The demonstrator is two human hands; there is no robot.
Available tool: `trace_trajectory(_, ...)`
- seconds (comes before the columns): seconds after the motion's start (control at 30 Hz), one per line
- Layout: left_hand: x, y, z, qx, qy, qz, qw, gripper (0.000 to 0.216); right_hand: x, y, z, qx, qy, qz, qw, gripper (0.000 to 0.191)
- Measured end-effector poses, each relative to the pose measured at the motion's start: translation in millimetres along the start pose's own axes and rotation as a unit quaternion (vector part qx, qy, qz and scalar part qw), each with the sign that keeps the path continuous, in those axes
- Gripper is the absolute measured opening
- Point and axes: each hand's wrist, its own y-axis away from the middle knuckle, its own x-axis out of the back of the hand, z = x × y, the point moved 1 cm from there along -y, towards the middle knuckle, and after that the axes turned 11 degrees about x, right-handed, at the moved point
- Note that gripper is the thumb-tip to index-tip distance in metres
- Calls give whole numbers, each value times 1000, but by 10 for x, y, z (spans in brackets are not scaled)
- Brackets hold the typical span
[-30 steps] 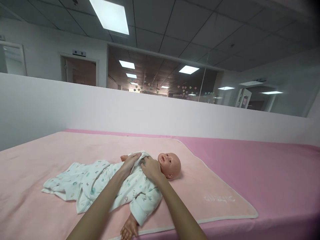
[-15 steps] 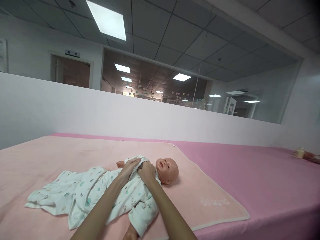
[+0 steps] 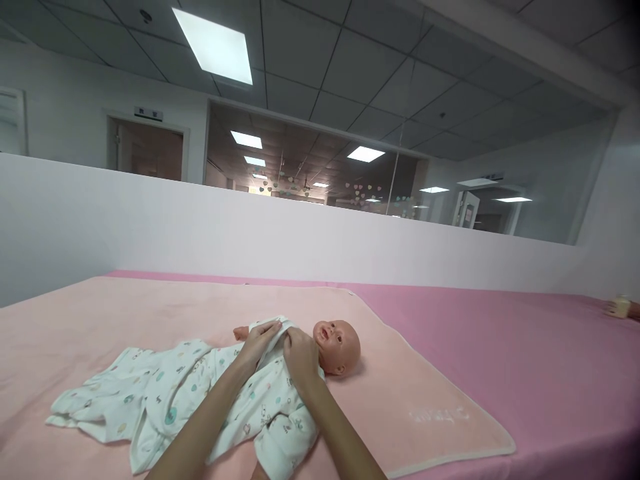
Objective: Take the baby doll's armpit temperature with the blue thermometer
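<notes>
A baby doll (image 3: pixel 340 348) lies on its back on a peach blanket (image 3: pixel 170 303), its bald head to the right. It wears a white baby gown (image 3: pixel 185 380) printed with small coloured figures, one sleeve toward me and the other on the far side. My left hand (image 3: pixel 259 343) is on the gown's chest, fingers closed along the fabric edge. Just right of it, below the doll's chin, my right hand (image 3: pixel 302 357) has its fingers curled on the same front edge. The fingertips of the right hand are partly hidden in the cloth.
Under the blanket a pink sheet (image 3: pixel 465 347) covers the table. A low white wall (image 3: pixel 280 237) with glass above it runs along the back. At the far right edge sits a small pale yellow bottle (image 3: pixel 621 307), a skin-coloured shape beside it.
My right hand has shifted slightly on the gown's front edge, its fingers more curled over the cloth. The left hand stays nearly in place. The camera view has shifted slightly.
</notes>
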Motion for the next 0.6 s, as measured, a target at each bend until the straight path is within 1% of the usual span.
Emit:
trace_trajectory(0.07, 7, -14, 5, -10, -15, 23, 1000, 34, 53, 52, 36, 20, -35, 48, 998, 32)
trace_trajectory(0.13, 8, -11, 21, -12, -41, 39, 998, 32, 137, 96, 72, 34, -74, 111, 991, 33)
trace_trajectory(0.17, 1, 1, 31, -13, -59, 36, 998, 32, 192, 112, 90, 34, -87, 141, 986, 32)
trace_trajectory(0.23, -36, 54, 54, -23, -115, 9, 993, 30, 330, 132, 125, 24, -114, 196, 974, 29)
trace_trajectory(0.27, -65, 95, 64, -35, -157, -6, 987, 30, 409, 137, 141, 15, -129, 219, 967, 29)
trace_trajectory(0.33, -132, 193, 76, -71, -259, -21, 963, 33, 573, 144, 169, -4, -167, 256, 952, 32)
trace_trajectory(0.4, -191, 284, 77, -104, -341, -22, 934, 34, 717, 149, 191, -22, -208, 274, 939, 36)
trace_trajectory(0.43, -210, 315, 73, -112, -361, -20, 925, 32, 770, 152, 201, -32, -230, 277, 932, 38)
trace_trajectory(0.47, -218, 333, 68, -113, -365, -18, 924, 29, 805, 154, 210, -40, -255, 276, 926, 40)
trace_trajectory(0.5, -215, 338, 62, -107, -353, -19, 929, 28, 822, 154, 218, -45, -284, 274, 918, 42)
trace_trajectory(0.53, -202, 331, 57, -96, -324, -22, 941, 29, 821, 150, 225, -44, -318, 268, 908, 45)
trace_trajectory(0.6, -156, 297, 53, -75, -227, -27, 971, 40, 773, 128, 228, -27, -385, 254, 887, 46)
